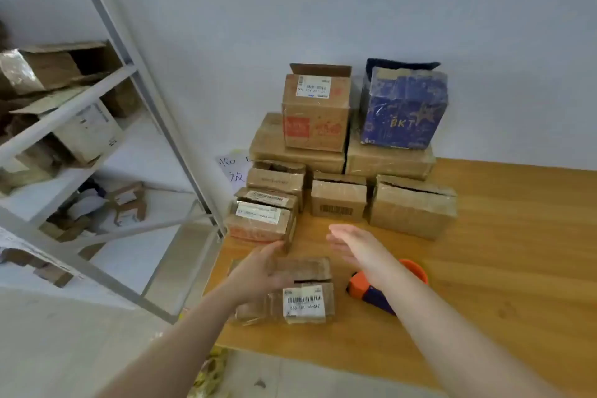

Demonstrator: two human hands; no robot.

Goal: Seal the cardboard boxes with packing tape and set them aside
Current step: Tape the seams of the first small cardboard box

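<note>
A small cardboard box (303, 291) with a white barcode label lies near the table's front left edge, its top seam showing as a dark slit. My left hand (263, 268) rests on the box's left side with fingers straight. My right hand (355, 247) hovers open above the table just right of the box, holding nothing. An orange and purple tape dispenser (365, 292) lies on the table under my right forearm, partly hidden by it.
Several cardboard boxes (336, 200) and a blue BKT box (403, 113) are stacked against the wall at the back of the wooden table (500, 268). A metal shelf (77, 107) holding more boxes stands to the left. The table's right half is bare wood.
</note>
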